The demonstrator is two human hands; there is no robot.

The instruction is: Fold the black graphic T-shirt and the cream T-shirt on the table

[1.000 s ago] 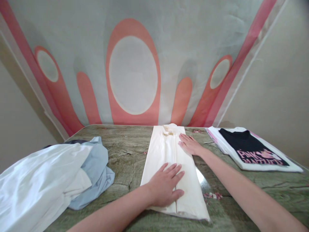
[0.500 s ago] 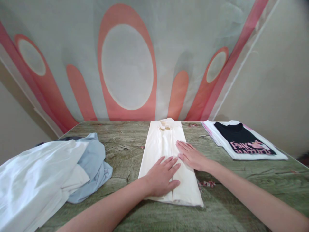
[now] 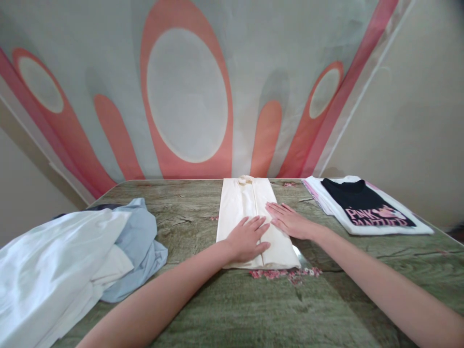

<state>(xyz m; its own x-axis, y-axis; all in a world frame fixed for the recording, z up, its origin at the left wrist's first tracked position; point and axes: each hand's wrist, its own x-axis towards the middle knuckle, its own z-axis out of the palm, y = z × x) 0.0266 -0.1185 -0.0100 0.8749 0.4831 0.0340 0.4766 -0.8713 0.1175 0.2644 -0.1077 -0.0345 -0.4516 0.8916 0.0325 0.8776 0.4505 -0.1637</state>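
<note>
A cream shirt [image 3: 232, 205] lies folded into a long narrow strip on the table, its collar end at the far edge and a seam running down its middle. My left hand [image 3: 247, 240] rests flat on the lower half of the shirt with the fingers spread. Lying on the shirt's right side, a little farther away, is my right hand [image 3: 290, 221], palm down and fingers stretched out. The shirt parts under both palms are hidden.
A loose heap of white cloth [image 3: 61, 261] and light blue cloth [image 3: 136, 256] covers the left of the wood-patterned table [image 3: 235, 314]. At the right are flat folded white garments [image 3: 355, 229] with a black printed T-shirt [image 3: 348, 195] on top. A patterned backdrop [image 3: 246, 63] hangs behind.
The shirt's near edge has moved away from me, uncovering printed pink flowers on the table. My left hand has gone forward with it; my right hand has shifted only slightly.
</note>
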